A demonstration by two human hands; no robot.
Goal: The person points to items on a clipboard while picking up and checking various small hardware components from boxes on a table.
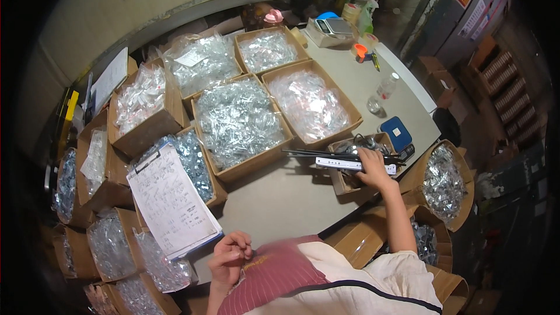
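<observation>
Black cable ties (326, 153) lie bundled across the small box (350, 166) at the table's (291, 198) right edge; right hand (373, 169) reaches in, grip apparently on them and the white strip (350, 164). Left hand (230, 256) curled, empty. Picking step; lift needs firm pinch.

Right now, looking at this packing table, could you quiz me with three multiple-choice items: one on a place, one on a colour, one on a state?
1. Where does the right hand reach?
A. a small box of tools
B. the clipboard
C. the clear bottle

2. What colour is the flat case on the table?
A. red
B. blue
C. green

3. How is the left hand?
A. spread flat
B. gripping a bag
C. curled, fingers bent

A: it lies over the small box by the white strip.
B: its top is blue.
C: fingers fold near the chest.
</observation>
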